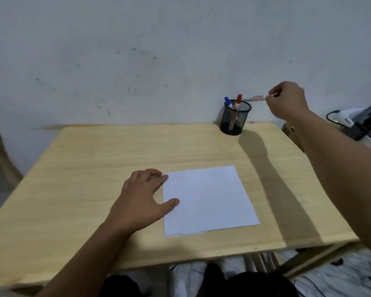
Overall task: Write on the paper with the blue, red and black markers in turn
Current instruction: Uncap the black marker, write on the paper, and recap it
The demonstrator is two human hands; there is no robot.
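A white sheet of paper lies on the wooden table. My left hand rests flat on the sheet's left edge, fingers spread. A black mesh pen cup stands at the table's far right corner, with a blue-capped marker and a red-capped marker standing in it. My right hand is raised just right of the cup, pinching a white-barrelled marker held level, its far end over the cup's rim. That marker's cap colour is hidden.
A pale wall stands right behind the table. Beyond the table's right edge sit a dark device and a cable. A wooden chair part shows at the left. My knees are below the table's near edge.
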